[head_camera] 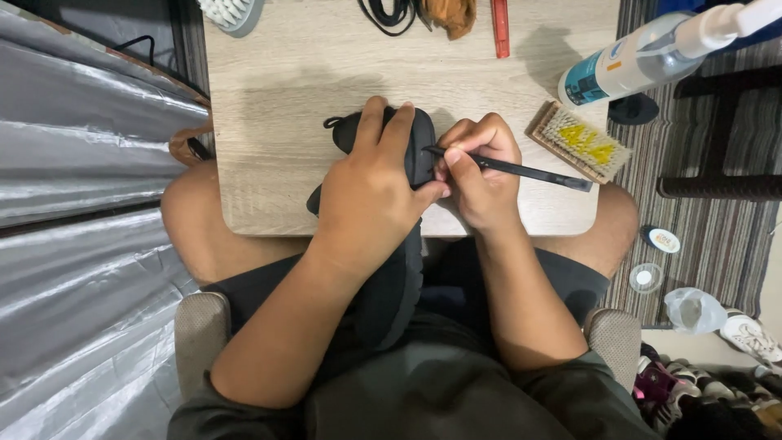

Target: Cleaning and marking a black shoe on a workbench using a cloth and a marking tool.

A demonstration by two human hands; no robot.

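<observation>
Hands meet at the near edge of the counter (277, 98), roughly mid-width. Left hand (371, 191) lies palm-down over a black shoe (391, 269), fingers spread and curled over its far end, thumb pointing right toward the other hand; grip closed on the shoe, clamping it in place. Left forearm runs up from the lower left, wrist straight.

The shoe straddles the near edge: far end rests on the counter, the rest hangs off toward the lap. A small black loop shows at its far-left end.

Right hand (481, 171) sits just right of the shoe, touching the left thumb. It is closed on a thin black tool (521, 171), pen-style pinch between thumb and curled fingers. Tool tip is at the shoe's right side; its handle runs right and slightly toward the near edge. Right forearm rises almost straight up from the lap, wrist bent inward.

Also on the counter:
- wooden brush with pale bristles (580, 143), near the right edge, just beyond the tool handle's end
- spray bottle (643, 57), overhanging the far-right corner; can't tell what supports it
- red tool (500, 26), brown cloth (450, 15) and black cord (389, 12) along the far edge
- grey brush (232, 12) at the far-left corner

Striped rug (733, 228) on the floor beyond the right edge.
</observation>
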